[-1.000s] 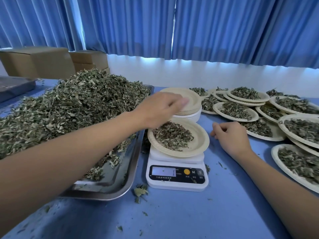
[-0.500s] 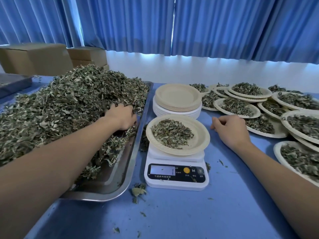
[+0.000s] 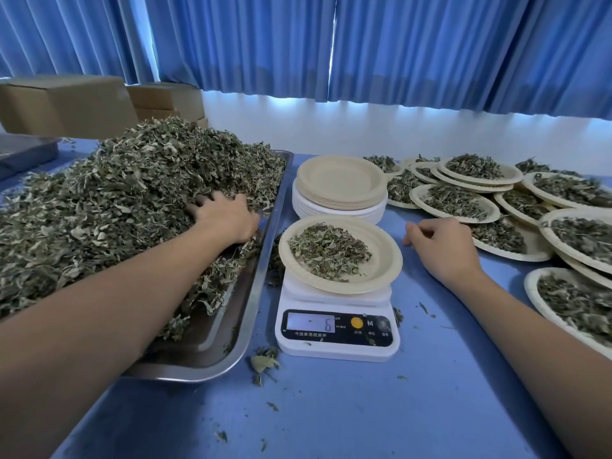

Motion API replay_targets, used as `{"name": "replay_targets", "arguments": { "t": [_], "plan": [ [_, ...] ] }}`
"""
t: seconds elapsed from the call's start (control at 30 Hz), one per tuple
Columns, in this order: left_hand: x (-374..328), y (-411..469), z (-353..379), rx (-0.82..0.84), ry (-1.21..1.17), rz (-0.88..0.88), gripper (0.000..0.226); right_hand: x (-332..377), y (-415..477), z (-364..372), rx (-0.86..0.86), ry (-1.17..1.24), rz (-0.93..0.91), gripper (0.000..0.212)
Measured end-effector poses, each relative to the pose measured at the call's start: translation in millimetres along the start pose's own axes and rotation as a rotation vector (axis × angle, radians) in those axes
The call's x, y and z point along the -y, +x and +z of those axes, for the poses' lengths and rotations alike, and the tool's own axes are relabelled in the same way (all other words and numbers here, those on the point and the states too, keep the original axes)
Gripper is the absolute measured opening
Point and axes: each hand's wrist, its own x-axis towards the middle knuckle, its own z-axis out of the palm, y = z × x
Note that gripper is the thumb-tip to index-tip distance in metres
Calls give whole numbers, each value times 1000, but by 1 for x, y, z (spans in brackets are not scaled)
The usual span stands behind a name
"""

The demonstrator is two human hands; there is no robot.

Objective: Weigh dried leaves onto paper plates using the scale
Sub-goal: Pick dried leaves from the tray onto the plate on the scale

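The great heap of dried leaves [image 3: 116,210] filled the metal tray [image 3: 256,286] on the left of the blue table [image 3: 331,409]. Filled plates [image 3: 453,200] overlapped at the right, near a stack of empty plates [image 3: 341,183]. In front of the stack stood the scale [image 3: 334,346], its display reading 6, bearing a paper plate [image 3: 381,260] with a small portion of leaves. The left hand [image 3: 225,217] lay on the heap's near slope, left of that plate, fingers spread and tips sunk among the leaves. The right hand [image 3: 440,246] rested on the table just right of the plate, loosely curled, holding nothing.
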Motion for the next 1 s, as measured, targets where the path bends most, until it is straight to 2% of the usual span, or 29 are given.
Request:
{"name": "replay_targets", "arguments": {
  "t": [0.2,0.33,0.53,0.67,0.77,0.87,1.0],
  "plan": [
    [-7,-13,-17,-101,-50,120,33,-2,-1,2,9,9,-13,43],
    [-15,-24,-34,-224,-79,137,18,-2,0,1,6,23,-13,44],
    [-16,-33,-45,-276,-64,137,21,0,-2,0,19,22,-13,43],
    [-9,-32,-50,-215,-297,237,23,0,-3,-1,16,19,-13,42],
    [-5,-29,-53,-275,-374,254,15,0,-3,-1,18,26,-14,42],
    [-4,-27,-57,-305,-376,244,16,-1,-3,-1,6,26,-11,42],
    [-3,-29,-55,-225,-319,244,14,-1,-3,-1,5,24,-19,42]
  ]
}}
